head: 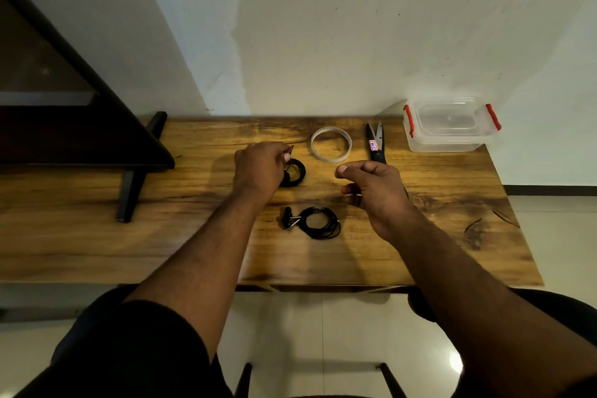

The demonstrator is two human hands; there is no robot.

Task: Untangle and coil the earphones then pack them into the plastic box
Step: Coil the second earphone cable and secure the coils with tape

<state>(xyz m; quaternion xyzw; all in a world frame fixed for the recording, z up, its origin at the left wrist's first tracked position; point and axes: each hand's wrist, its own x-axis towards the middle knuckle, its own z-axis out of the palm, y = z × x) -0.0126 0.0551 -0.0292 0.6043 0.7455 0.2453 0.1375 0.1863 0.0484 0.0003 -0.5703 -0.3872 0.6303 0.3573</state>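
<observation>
With the left hand [258, 168] pinching one coiled earphone [294, 173], seemingly with tape, keep its loops tight while the loosely curled, empty right hand [371, 191] presses the tape down.

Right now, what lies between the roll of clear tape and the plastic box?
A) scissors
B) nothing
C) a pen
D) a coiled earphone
A: the scissors lie on the table between the tape roll and the plastic box.
</observation>
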